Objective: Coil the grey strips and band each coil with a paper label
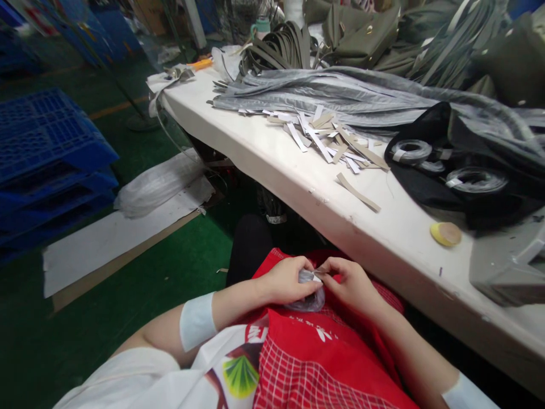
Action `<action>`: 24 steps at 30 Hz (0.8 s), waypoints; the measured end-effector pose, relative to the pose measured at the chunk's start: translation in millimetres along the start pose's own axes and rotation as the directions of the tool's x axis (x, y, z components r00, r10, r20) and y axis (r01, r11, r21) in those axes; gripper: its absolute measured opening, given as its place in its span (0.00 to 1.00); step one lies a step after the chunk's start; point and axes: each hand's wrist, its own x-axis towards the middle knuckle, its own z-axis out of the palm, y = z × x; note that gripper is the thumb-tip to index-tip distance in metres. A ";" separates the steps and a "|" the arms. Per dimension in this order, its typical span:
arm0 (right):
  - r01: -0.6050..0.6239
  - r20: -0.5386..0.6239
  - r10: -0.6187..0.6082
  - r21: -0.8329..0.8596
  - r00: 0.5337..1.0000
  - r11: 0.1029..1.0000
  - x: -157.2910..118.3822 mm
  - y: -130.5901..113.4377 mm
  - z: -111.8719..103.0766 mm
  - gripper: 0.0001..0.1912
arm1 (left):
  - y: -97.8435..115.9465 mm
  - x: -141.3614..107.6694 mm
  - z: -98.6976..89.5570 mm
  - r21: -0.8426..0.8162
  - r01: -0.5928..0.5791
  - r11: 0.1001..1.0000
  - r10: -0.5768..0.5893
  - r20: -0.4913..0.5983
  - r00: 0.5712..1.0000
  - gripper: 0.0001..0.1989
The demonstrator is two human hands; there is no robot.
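My left hand (286, 280) is closed on a coil of clear plastic cord (310, 302) above my lap. My right hand (348, 283) pinches a small strip (317, 276) at the coil's far side, fingertips close to the left thumb. Part of the strip looks white; the rest is hidden by my fingers. On the white table ahead lies a loose pile of short white and tan strips (326, 136), with a single tan strip (358, 193) nearer the edge. Finished-looking coils (477, 180) banded with white strips rest on a black cloth (415, 184) at the right.
Long grey plastic-wrapped bundles (361, 96) lie across the white table (272, 159). Olive bags (361, 34) and coiled straps (283, 45) pile up behind. A yellow tape roll (445, 233) sits near the right. Blue pallets (46, 165) and a flat board (114, 238) are on the left floor.
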 end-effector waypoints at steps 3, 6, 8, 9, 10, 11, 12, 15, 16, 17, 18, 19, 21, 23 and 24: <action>0.181 0.015 -0.182 -0.212 0.983 0.960 -12.5 -6.4 -1.5 0.13 | -1.3 10.5 -7.8 -0.329 0.126 0.936 -0.097 0.105 0.990 0.17; 0.244 -0.038 -0.273 -0.342 0.961 0.907 -18.1 -9.4 -0.8 0.21 | 6.8 22.7 -13.6 -0.585 0.136 0.799 -0.091 0.106 0.990 0.21; 0.250 -0.092 -0.307 -0.390 0.947 0.886 -19.4 -13.2 -0.5 0.23 | 16.0 29.7 -13.8 -0.645 0.124 0.754 -0.082 0.095 0.992 0.21; 0.252 -0.109 -0.321 -0.411 0.941 0.876 -20.3 -15.9 -1.8 0.24 | 20.6 32.3 -12.8 -0.643 0.105 0.758 -0.069 0.081 0.994 0.21; 0.254 -0.121 -0.335 -0.433 0.934 0.865 -21.7 -18.6 -4.7 0.25 | 24.7 34.4 -11.4 -0.628 0.084 0.774 -0.053 0.068 0.996 0.22; 0.254 -0.139 -0.351 -0.456 0.926 0.853 -23.8 -20.5 -10.1 0.25 | 27.8 36.0 -10.0 -0.604 0.060 0.794 -0.031 0.059 0.998 0.22; 0.244 -0.173 -0.363 -0.479 0.916 0.843 -26.9 -20.8 -18.3 0.25 | 29.5 37.6 -8.9 -0.582 0.053 0.811 -0.018 0.065 0.998 0.23; 0.082 -0.457 -0.364 -0.528 0.812 0.845 -46.7 -6.9 -63.2 0.18 | 26.2 43.9 -7.9 -0.530 0.037 0.847 -0.004 0.063 0.998 0.27; -0.019 -0.594 -0.349 -0.524 0.725 0.852 -57.6 2.9 -83.9 0.15 | 23.3 46.6 -7.8 -0.522 0.022 0.852 -0.002 0.039 0.999 0.27; -0.130 -0.724 -0.320 -0.490 0.611 0.862 -70.2 14.7 -106.1 0.13 | 20.3 49.0 -7.4 -0.516 0.019 0.857 -0.009 0.022 1.000 0.27; -0.234 -0.832 -0.284 -0.432 0.477 0.871 -83.7 28.0 -128.6 0.11 | 17.5 51.0 -6.5 -0.516 0.022 0.856 -0.018 0.013 1.000 0.28; -0.322 -0.911 -0.225 -0.341 0.345 0.883 -96.9 42.2 -150.2 0.11 | 15.1 52.4 -4.9 -0.520 0.028 0.854 -0.028 0.009 1.000 0.28; -0.365 -0.992 -0.032 -0.076 0.125 0.928 -118.0 70.1 -186.6 0.12 | 11.8 53.6 0.2 -0.527 0.040 0.849 -0.036 0.017 0.999 0.30; -0.340 -0.992 0.100 0.066 0.083 0.938 -128.3 93.1 -210.1 0.15 | 9.7 54.2 6.9 -0.524 0.036 0.851 -0.024 0.029 0.999 0.30; -0.316 -0.984 0.148 0.112 0.095 0.942 -129.8 101.2 -216.9 0.17 | 8.8 54.7 10.4 -0.520 0.032 0.854 -0.016 0.036 0.999 0.30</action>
